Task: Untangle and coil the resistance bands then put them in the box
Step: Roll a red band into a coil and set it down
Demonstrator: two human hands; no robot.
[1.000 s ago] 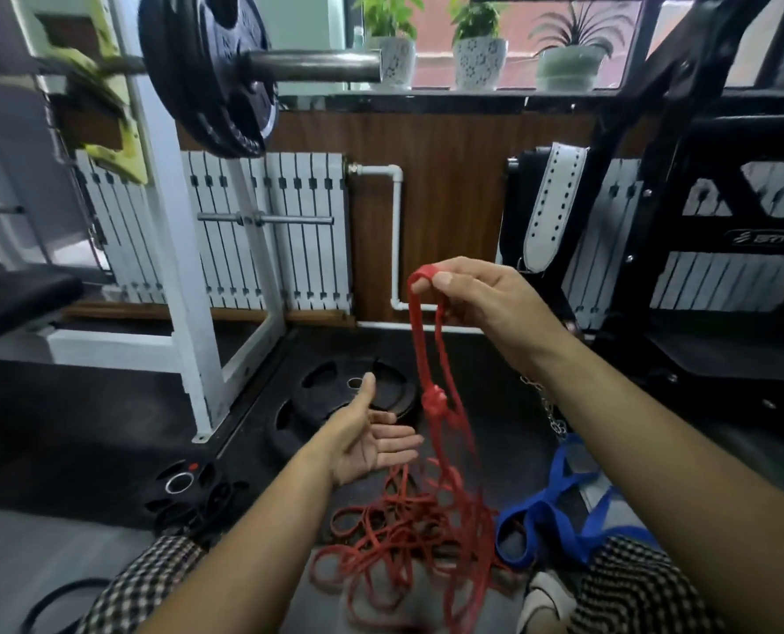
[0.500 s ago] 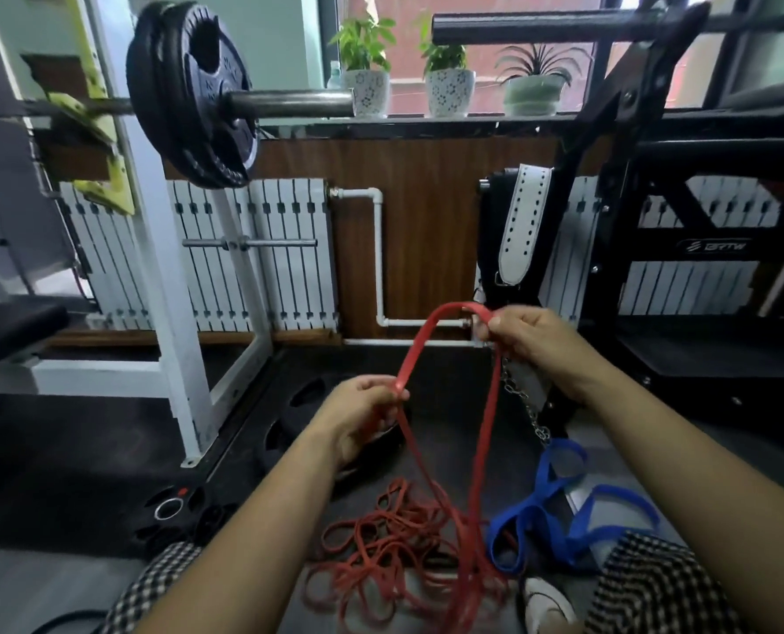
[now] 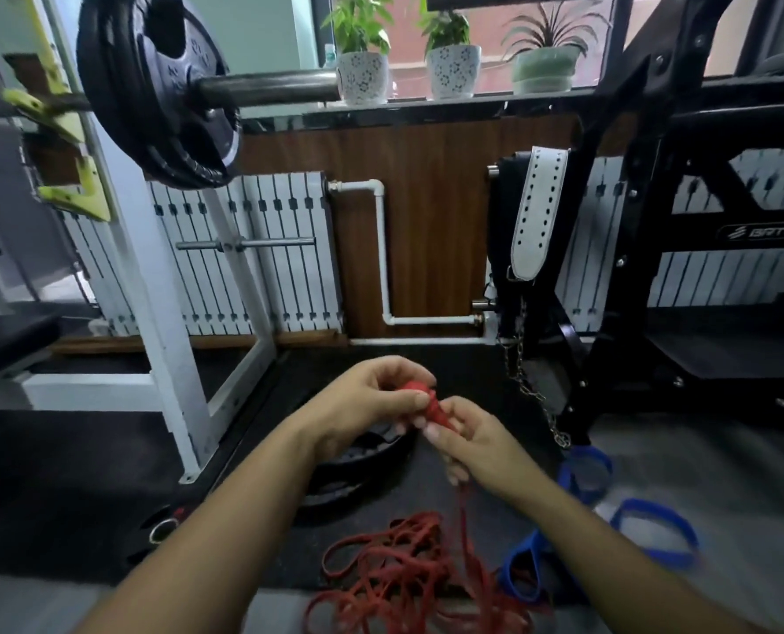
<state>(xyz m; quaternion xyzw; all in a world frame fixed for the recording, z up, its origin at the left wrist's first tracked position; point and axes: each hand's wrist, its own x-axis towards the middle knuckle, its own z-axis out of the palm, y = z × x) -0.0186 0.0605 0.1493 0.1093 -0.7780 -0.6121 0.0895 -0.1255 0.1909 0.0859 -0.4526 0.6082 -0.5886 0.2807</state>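
Observation:
A tangled heap of red resistance bands (image 3: 403,574) lies on the floor in front of me. One red strand rises from the heap into my hands, which meet at mid-frame. My left hand (image 3: 371,404) pinches a small bunched or rolled end of the red band (image 3: 419,390) between thumb and fingers. Just below it, my right hand (image 3: 472,446) grips the same band, fingers curled around it. A blue resistance band (image 3: 646,533) lies in loops on the floor to the right of the red heap. No box is in view.
Black weight plates (image 3: 358,464) lie on the floor under my hands. A white rack post (image 3: 170,359) and a loaded barbell (image 3: 161,84) stand left. A black machine frame (image 3: 632,221) with a hanging belt and chain (image 3: 527,386) stands right.
Both hands came down and together. The wide red loop that was stretched between them is now bunched small at my fingertips. The camera tilted slightly upward.

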